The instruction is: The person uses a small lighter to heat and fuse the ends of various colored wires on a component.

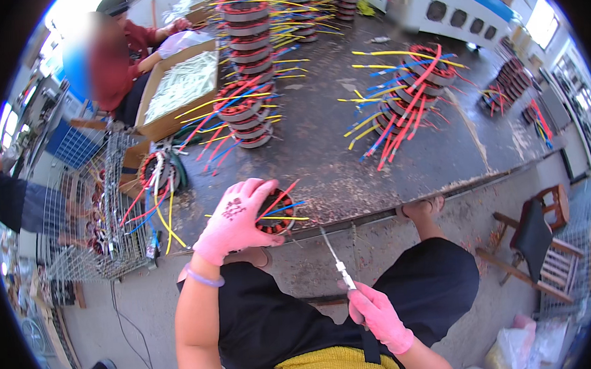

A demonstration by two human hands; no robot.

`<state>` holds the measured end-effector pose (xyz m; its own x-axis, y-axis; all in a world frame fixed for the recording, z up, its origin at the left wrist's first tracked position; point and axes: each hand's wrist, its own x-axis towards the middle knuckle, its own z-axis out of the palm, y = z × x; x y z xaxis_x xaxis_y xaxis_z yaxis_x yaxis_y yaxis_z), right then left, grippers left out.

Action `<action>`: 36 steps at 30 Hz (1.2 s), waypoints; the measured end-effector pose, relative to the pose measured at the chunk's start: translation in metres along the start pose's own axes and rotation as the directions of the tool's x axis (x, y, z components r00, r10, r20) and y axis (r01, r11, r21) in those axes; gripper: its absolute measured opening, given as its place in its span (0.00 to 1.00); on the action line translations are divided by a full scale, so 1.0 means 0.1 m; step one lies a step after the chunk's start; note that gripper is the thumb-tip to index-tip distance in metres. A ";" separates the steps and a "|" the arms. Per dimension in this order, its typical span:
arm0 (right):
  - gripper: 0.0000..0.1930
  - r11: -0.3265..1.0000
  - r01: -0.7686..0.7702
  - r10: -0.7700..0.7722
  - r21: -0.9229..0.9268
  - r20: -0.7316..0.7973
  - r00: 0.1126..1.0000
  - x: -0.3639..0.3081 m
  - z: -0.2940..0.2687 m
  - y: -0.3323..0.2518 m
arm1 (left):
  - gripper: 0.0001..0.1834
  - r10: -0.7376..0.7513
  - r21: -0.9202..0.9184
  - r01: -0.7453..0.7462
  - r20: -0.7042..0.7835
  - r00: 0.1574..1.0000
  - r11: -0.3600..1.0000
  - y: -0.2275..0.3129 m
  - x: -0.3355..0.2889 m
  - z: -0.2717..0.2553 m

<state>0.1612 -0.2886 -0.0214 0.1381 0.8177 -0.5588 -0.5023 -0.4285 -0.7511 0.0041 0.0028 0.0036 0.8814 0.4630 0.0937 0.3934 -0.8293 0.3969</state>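
Note:
My left hand [234,217], in a pink glove, curls round the side of a motor stator [285,211] at the table's near edge. The stator is a ring with red-orange windings. Red, blue and yellow wires stick out of it. In my right hand [379,313], also gloved in pink, is a slim metal-shafted tool [340,267] with a white collar. Its thin tip points up toward the table edge, to the right of the stator and apart from it. The tool's grip is mostly hidden by my fingers, and its exact kind cannot be told.
Stacked stators [247,61] with wires stand on the dark table [314,151], another pile [410,94] to the right. One stator [160,174] lies left, by a wire basket [112,212]. A cardboard box [179,87] holds pale sleeves; a person [115,67] sits beyond. A chair [535,240] stands right.

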 end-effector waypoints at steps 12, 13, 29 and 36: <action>0.22 0.998 -0.028 0.028 -0.050 0.000 1.000 0.02 0.02 0.04 | 0.53 -0.014 -0.017 0.015 0.032 0.999 1.000 0.03 0.01 -0.02; 0.22 0.998 -0.029 0.029 -0.048 -0.001 1.000 0.01 0.02 0.05 | 0.53 -0.012 -0.016 0.013 0.029 1.000 1.000 0.03 0.01 -0.02; 0.22 0.999 -0.037 0.037 -0.019 0.009 0.999 -0.02 0.05 -0.02 | 0.53 -0.003 -0.011 0.003 0.024 1.000 1.000 0.04 0.01 -0.02; 0.22 1.000 -0.015 0.015 0.009 0.016 1.000 0.02 0.03 0.06 | 0.52 0.013 0.006 -0.013 0.007 1.000 1.000 0.01 0.01 0.01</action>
<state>0.1560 -0.2889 -0.0258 0.1169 0.8174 -0.5641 -0.5119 -0.4371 -0.7395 0.0055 0.0022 0.0027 0.8884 0.4496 0.0923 0.3832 -0.8372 0.3903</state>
